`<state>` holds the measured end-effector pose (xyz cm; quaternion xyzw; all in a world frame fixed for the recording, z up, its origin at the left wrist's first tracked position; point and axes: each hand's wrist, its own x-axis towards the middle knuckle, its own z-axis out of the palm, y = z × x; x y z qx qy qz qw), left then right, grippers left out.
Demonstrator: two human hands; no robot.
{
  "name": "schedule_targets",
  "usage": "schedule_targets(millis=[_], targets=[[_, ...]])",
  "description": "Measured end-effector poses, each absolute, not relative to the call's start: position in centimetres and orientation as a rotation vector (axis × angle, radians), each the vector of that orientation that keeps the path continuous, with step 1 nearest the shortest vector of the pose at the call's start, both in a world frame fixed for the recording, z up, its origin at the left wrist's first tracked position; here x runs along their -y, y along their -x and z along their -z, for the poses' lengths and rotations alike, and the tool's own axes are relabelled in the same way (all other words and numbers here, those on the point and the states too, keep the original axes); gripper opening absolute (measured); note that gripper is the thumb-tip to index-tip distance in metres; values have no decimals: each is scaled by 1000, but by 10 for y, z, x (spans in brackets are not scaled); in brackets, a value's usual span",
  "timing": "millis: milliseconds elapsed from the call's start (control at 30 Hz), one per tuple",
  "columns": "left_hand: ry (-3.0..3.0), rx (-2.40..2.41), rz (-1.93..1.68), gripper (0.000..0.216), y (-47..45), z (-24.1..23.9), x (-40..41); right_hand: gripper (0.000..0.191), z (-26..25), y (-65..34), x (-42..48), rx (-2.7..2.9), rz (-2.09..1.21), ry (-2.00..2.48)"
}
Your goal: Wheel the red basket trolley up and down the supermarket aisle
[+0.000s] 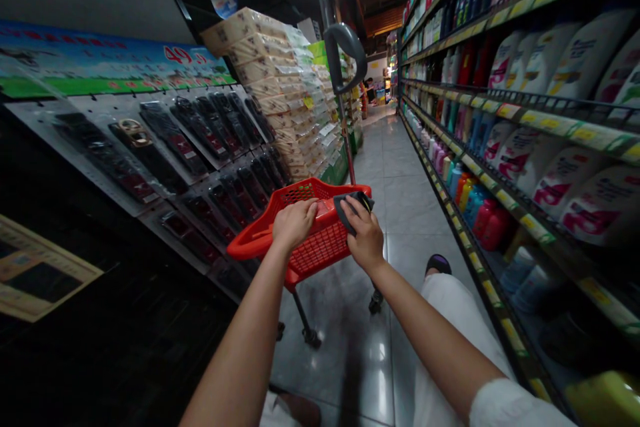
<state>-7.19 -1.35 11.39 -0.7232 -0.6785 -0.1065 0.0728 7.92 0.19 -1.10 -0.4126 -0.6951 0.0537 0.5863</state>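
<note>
A red plastic shopping cart (320,250) stands in front of me on small dark casters. My left hand (295,221) is closed over the near rim of its basket. My right hand (364,232) presses a dark grey cloth (342,211) against the rim's right end, fingers bent over it. Some of the cloth is hidden under those fingers. From behind the basket rises a pole with a grey loop handle (336,57) at its upper part; neither hand touches it.
Shelves of shampoo bottles (537,60) line the right side. Packaged belts (175,133) hang on a rack at left, beside stacked cartons (270,93). A grey tiled aisle (395,167) runs ahead. My sandalled foot (438,265) is near the right shelf.
</note>
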Motion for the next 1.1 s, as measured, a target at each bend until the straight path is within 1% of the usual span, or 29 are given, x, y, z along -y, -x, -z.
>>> schedule_targets(millis=[200,300,400,467,600,700,867,933,1033,1100], targets=[[2203,1933,245,54,80,-114,14,79,14,-105,-48,1317,-346,796],[2179,1879,212,55,83,-113,16,76,24,-105,-66,1160,-544,701],[2176,1851,168,53,84,-114,18,78,33,-101,-73,1028,-760,653],[2170,1831,150,52,77,-113,18,78,35,-95,-74,971,-824,632],[2208,1632,195,48,46,-102,11,79,40,-76,-75,873,-843,596],[2220,1550,240,48,25,-88,4,79,57,-63,-84,858,-872,612],[2195,1528,349,46,28,-80,1,72,105,-57,-102,1044,-845,870],[2191,1526,368,45,35,-81,4,70,116,-55,-103,1091,-854,973],[2188,1545,360,46,39,-82,9,71,112,-46,-99,1139,-754,991],[2192,1561,353,46,38,-82,12,80,105,-37,-96,1167,-626,952]])
